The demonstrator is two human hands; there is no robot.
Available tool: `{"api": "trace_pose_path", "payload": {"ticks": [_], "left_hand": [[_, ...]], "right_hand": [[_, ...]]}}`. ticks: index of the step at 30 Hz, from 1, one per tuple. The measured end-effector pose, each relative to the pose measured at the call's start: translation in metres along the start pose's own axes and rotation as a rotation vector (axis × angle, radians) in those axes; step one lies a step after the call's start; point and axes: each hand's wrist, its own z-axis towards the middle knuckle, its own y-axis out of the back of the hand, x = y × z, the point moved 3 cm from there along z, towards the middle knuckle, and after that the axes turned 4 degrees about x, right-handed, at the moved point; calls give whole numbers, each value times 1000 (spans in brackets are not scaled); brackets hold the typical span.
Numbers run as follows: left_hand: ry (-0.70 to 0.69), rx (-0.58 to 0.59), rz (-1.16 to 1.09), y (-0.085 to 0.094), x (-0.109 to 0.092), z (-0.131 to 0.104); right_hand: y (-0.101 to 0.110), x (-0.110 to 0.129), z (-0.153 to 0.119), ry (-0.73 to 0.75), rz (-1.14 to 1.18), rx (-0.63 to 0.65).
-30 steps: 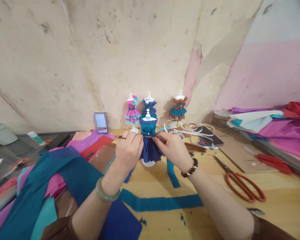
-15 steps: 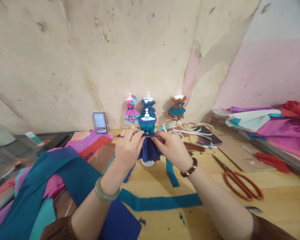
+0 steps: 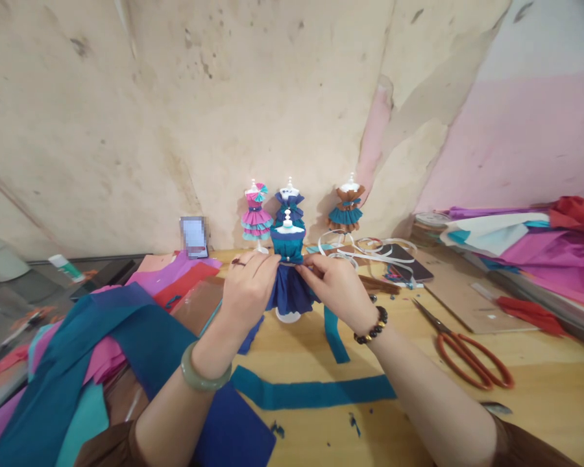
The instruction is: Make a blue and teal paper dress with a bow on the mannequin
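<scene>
A small white dress form (image 3: 288,225) stands upright, dressed in a teal pleated bodice (image 3: 288,245) and a dark blue gathered skirt (image 3: 290,290). On the left side of its waist, my left hand (image 3: 250,282) pinches the dress with fingers together. My right hand (image 3: 335,285) pinches the waist from the other side, thumb and forefinger closed. A small bead shows at the waist between them. One teal strip (image 3: 335,337) hangs or lies just right of the skirt, and a longer teal strip (image 3: 316,394) lies in front.
Three dressed forms, one pink (image 3: 256,217), one blue (image 3: 289,204), one brown (image 3: 346,207), stand behind. Orange-handled scissors (image 3: 472,353) lie right. Coloured paper (image 3: 141,331) is piled left, more (image 3: 530,246) at far right. A phone (image 3: 193,237) leans on the wall.
My hands have moved slightly apart at the waist, the left a little to the left. More of the blue skirt shows between them.
</scene>
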Motion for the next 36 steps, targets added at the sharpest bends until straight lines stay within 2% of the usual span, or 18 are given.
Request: {"api": "trace_pose_path", "payload": {"ticks": [10, 15, 18, 24, 26, 31, 36], "left_hand": [[-78, 10, 58, 2, 1, -1], [-64, 10, 42, 3, 1, 1], [38, -7, -61, 1, 3, 2], [421, 14, -364, -9, 10, -3], [463, 39, -455, -13, 11, -5], [464, 119, -667, -26, 8, -6], [599, 194, -832, -35, 2, -6]], "right_hand": [[0, 1, 0, -8, 17, 24], [3, 1, 0, -28, 53, 27], [7, -3, 0, -3, 153, 86], [19, -18, 1, -60, 466, 343], [22, -20, 0, -77, 502, 410], [24, -18, -3, -82, 589, 494], [20, -17, -5, -60, 635, 547]]}}
